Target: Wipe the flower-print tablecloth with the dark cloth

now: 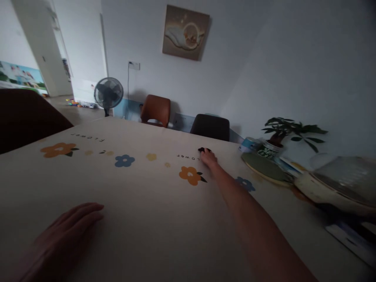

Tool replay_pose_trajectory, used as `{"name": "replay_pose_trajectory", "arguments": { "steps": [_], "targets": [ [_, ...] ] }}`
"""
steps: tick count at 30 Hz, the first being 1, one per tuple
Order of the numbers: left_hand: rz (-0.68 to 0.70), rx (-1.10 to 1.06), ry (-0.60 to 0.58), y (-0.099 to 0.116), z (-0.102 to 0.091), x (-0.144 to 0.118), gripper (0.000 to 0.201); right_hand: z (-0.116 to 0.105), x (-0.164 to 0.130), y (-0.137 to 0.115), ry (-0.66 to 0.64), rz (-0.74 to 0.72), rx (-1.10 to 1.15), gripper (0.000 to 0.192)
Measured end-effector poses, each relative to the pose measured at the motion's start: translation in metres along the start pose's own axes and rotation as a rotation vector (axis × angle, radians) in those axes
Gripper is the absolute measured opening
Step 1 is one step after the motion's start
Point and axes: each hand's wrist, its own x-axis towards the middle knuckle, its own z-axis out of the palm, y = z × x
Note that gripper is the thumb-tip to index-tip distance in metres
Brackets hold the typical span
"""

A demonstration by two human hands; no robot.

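My right hand (209,158) is stretched far out over the table, its fingers closed around a small black object (203,150) at the fingertips. What the black object is I cannot make out. My left hand (63,235) lies flat, palm down, on the cream tablecloth (141,196) near the front left, holding nothing. The cloth is printed with orange, blue and yellow flowers and the word "flower".
At the right stand a potted plant (282,131), a round green mat (266,166), a tin (249,144) and a lidded cooking pot (337,184). Two chairs (155,110) (210,126) sit beyond the far edge. A floor fan (108,93) stands further back.
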Motion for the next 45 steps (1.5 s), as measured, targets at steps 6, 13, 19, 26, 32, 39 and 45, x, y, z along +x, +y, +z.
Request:
{"name": "replay_pose_trajectory", "arguments": {
  "steps": [6,13,19,26,32,39,45],
  "targets": [
    [0.187,0.080,0.054,0.008,-0.024,0.016,0.023,0.032,-0.023,-0.155,-0.117,-0.381,0.062,0.042],
    [0.057,0.078,0.103,0.022,-0.033,0.025,0.023,0.056,-0.108,-0.301,-0.261,-0.899,0.108,0.047],
    [-0.057,0.134,0.154,0.013,-0.042,0.028,0.030,0.052,-0.178,-0.298,-0.326,-1.256,0.119,0.049],
    [-0.216,0.166,0.245,0.013,-0.047,0.033,0.033,0.015,-0.261,-0.193,-0.266,-1.600,0.180,0.044],
    [-0.319,0.106,0.250,0.009,-0.047,0.032,0.035,-0.027,-0.316,-0.107,-0.294,-1.754,0.254,0.040],
    [-0.341,0.094,0.270,0.012,-0.050,0.032,0.035,-0.047,-0.336,-0.073,-0.387,-1.762,0.261,0.039],
    [-0.313,0.075,0.323,0.016,-0.055,0.033,0.035,-0.015,-0.319,-0.118,-0.305,-1.684,0.243,0.039]
  ]
}}
